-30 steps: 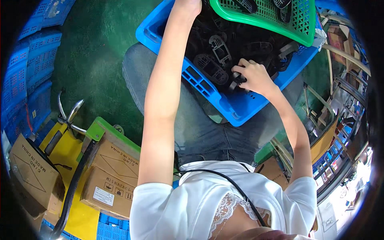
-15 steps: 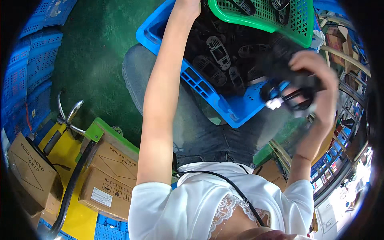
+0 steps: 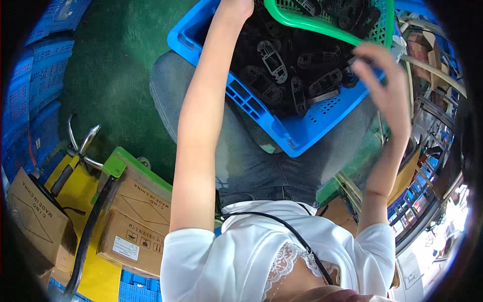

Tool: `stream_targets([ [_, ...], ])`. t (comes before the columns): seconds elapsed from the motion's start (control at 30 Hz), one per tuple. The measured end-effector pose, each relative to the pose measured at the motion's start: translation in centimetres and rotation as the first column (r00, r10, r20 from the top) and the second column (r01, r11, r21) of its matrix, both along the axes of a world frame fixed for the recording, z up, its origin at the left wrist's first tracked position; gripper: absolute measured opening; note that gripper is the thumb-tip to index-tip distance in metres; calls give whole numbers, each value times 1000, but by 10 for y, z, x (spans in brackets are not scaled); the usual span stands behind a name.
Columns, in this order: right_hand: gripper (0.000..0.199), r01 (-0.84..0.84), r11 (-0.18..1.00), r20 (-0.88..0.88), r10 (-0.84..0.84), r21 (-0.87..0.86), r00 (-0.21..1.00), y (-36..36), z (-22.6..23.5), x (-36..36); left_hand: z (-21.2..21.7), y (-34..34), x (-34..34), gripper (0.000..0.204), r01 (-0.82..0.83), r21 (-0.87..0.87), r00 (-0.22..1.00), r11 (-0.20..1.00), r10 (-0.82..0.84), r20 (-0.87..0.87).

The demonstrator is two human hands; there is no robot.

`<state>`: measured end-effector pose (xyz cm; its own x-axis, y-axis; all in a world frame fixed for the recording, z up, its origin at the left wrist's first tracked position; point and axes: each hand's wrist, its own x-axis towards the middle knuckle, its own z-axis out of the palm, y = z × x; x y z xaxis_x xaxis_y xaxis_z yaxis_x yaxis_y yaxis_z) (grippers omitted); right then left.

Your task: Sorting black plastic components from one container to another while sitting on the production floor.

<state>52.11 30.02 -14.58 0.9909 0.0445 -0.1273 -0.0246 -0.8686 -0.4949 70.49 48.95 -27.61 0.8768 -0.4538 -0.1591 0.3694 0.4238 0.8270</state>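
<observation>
Above the blue crate of black plastic parts, the right hand is raised, fingers spread and seemingly empty; the left hand is cut off, its fingers untellable; another part is probably to be picked.

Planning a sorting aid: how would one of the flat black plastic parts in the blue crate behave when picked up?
A black part looks thin with cut-out openings, so probably light and fairly stiff. Piled loosely in the blue crate, parts may snag together. Flat shape: unlikely to roll.
</observation>
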Motion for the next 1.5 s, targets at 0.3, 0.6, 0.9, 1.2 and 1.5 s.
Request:
stream_targets([
  [0.3,108,-273,877,-239,189,-395,952,-27,-127,-44,14,-14,-3,14,-14,7,1000,1000,14,9],
  [0.6,127,-559,751,-509,347,-353,788,-35,-116,-35,10,-8,-3,14,-4,-22,1000,1000,5,26],
  [0.9,111,-691,632,-427,549,-349,718,-45,-120,-21,19,-9,-5,14,-13,-27,1000,1000,14,27],
  [1.2,80,-826,439,-264,800,-354,538,-65,-131,-11,5,-10,-1,17,-21,-6,999,1000,21,46],
  [1.5,112,-724,567,-425,586,-393,690,-41,-132,-10,8,-8,0,20,-30,5,999,1000,30,42],
])
